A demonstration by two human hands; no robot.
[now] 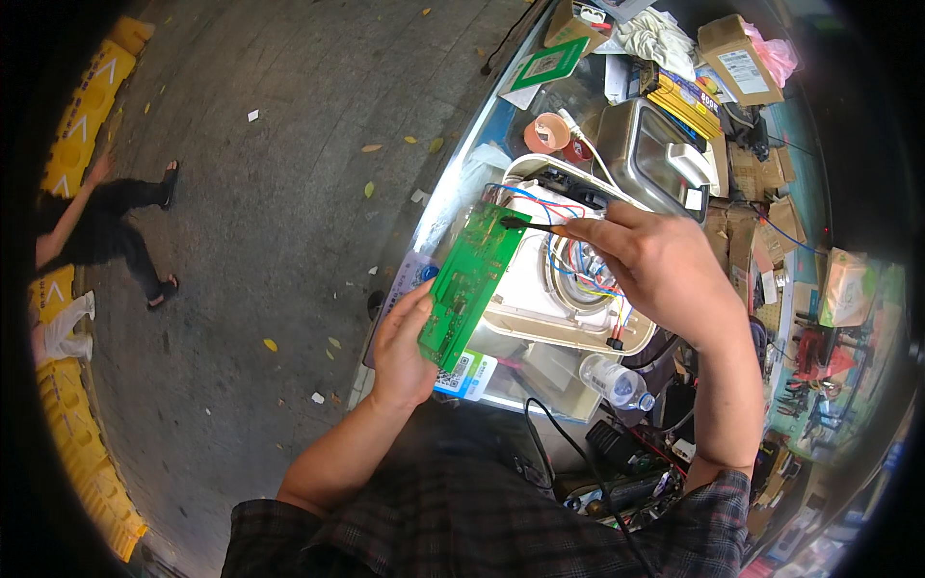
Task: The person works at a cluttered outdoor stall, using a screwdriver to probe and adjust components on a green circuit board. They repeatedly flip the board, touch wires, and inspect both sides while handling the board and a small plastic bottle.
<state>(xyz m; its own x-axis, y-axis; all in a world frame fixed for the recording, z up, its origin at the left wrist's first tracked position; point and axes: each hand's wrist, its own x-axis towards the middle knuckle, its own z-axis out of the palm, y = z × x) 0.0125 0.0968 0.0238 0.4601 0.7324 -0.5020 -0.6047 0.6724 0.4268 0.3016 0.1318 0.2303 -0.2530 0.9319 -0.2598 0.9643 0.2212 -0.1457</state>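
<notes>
Left hand (400,352): its grip grasps the green printed circuit board by the lower left edge, thumb on the face turned to the wearer, the other fingers mostly hidden behind.
Circuit board (470,289): held tilted above the bench (501,125), in front of the opened appliance's left part; small solder points and traces show across it.
Right hand (660,260): its grip is closed around the handle of a small black-headed brush (536,226), pinched between thumb and fingers.
Brush head: at the board's face near the upper right corner, seemingly touching it.
Opened appliance: a cream housing (568,332) with rounded corners, lying on the bench below the right hand; red, blue and yellow wires (586,265) cross a round metal part inside, and a black connector (615,343) hangs by the near rim.
Bench, far side: a salmon-coloured round tub (546,133), a lidded steel box (647,154), a green code card (549,64), a white cloth (657,40) and a cardboard box (740,63).
Bench, near side: a clear plastic bottle (615,381) on its side and a blue-and-white code card (472,374).
Pavement (289,193): scattered leaves; a passer-by in dark trousers (120,226) beside yellow barriers (72,414).
</notes>
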